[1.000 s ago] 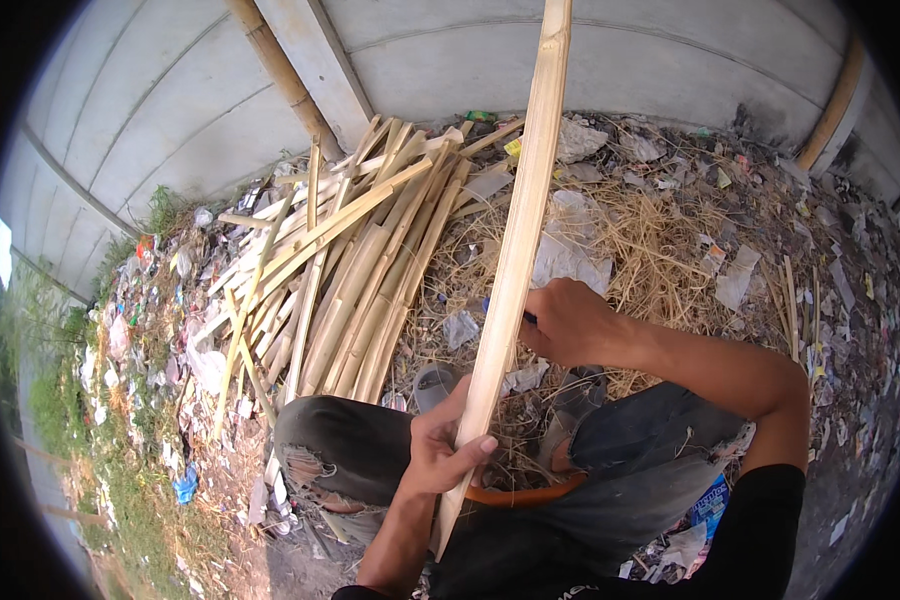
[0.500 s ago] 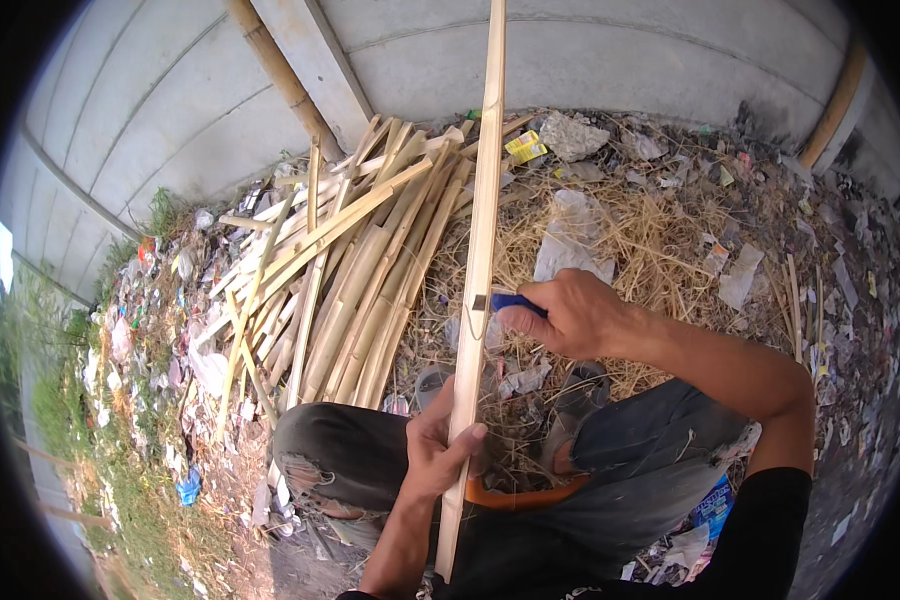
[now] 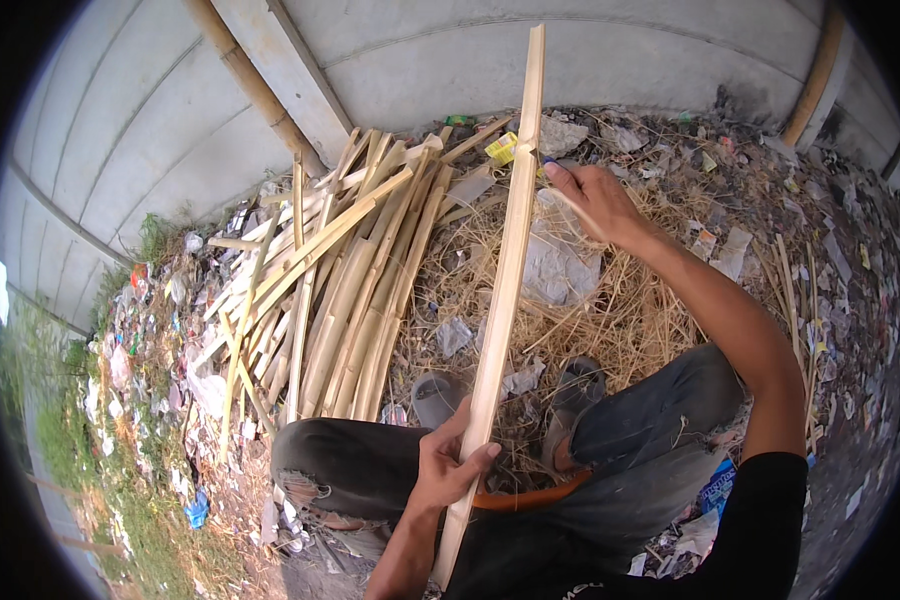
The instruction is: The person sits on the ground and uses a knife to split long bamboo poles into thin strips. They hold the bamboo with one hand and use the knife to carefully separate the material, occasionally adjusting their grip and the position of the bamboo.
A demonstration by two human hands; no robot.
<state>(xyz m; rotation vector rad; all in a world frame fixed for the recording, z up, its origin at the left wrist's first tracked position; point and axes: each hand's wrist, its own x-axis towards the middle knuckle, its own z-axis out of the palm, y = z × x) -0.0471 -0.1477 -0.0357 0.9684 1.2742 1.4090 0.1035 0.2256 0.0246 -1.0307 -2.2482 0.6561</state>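
Our left hand (image 3: 448,468) gripped the bamboo strip (image 3: 500,300); our right hand (image 3: 592,200) clutched a blue-handled tool (image 3: 548,161) against it, which we judged might slip and cut fingers

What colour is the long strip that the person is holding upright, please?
Pale yellowish tan, like dried split bamboo; the strip shows best in the head view.

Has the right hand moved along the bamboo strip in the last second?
Yes. The right hand has slid up the bamboo strip, away from the knees, toward the concrete wall.
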